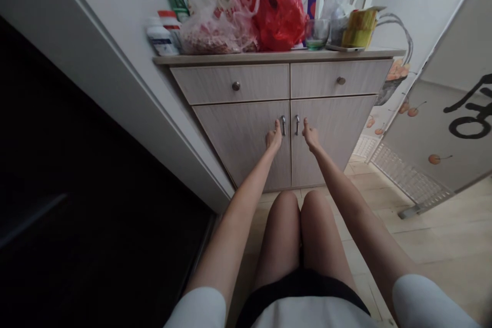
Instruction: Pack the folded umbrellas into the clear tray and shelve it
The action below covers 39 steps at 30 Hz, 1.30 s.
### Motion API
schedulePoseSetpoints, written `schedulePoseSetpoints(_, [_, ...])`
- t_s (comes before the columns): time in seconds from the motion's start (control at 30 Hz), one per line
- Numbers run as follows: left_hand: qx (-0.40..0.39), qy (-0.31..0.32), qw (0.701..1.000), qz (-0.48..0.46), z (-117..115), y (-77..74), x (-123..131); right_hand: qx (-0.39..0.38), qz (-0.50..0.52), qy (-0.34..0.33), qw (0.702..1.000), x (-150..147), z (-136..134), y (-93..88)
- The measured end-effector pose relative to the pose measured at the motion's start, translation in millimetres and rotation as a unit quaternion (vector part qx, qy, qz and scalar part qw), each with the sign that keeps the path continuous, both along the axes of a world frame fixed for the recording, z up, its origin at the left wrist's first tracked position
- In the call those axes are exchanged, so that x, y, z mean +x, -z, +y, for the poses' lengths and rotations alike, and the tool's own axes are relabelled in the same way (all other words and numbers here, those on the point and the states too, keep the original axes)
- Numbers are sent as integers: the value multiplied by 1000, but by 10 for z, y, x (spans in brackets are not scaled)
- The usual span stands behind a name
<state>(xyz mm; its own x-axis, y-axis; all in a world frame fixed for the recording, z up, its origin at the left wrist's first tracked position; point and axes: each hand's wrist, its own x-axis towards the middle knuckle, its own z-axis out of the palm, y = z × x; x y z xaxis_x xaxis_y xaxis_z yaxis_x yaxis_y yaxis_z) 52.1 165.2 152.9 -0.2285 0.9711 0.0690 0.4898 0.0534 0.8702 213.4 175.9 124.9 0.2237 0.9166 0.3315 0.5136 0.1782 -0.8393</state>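
A light wood-grain cabinet has two closed lower doors, the left door (242, 138) and the right door (334, 133). My left hand (274, 136) is just left of the left door's metal handle (284, 125), thumb up and the other fingers curled. Just right of the right handle (297, 124) is my right hand (310, 134), its thumb raised and fingers bent in. Neither hand shows an object in it. Whether any fingertips touch the handles is too small to tell. Above the doors are two closed drawers with round knobs (236, 85).
On the cabinet top (277, 57) stand white bottles (161, 38), a clear bag (219, 31), a red bag (279, 10), a glass (316, 35) and a yellow container (359, 28). A wall borders the left; a patterned panel (442, 138) stands at right. My knees are close below the doors.
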Motion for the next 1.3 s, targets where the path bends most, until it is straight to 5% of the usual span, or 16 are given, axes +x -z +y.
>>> schedulePoseSetpoints(0.2, [128, -6, 986, 105, 167, 59, 127, 53, -32, 39, 997, -75, 201, 21])
schedulePoseSetpoints(0.47, [99, 14, 986, 136, 364, 123, 280, 18, -81, 20, 996, -186, 426, 77])
schedulePoseSetpoints(0.7, [96, 21, 984, 148, 310, 155, 237, 37, -71, 8, 997, -178, 432, 185])
schedulePoseSetpoints(0.97, [121, 27, 982, 141, -27, 206, 130, 89, -15, -28, 996, -46, 75, 299])
schedulePoseSetpoints(1.3, [225, 57, 972, 43, -823, 454, -324, 144, -34, -7, 989, 265, -749, 330])
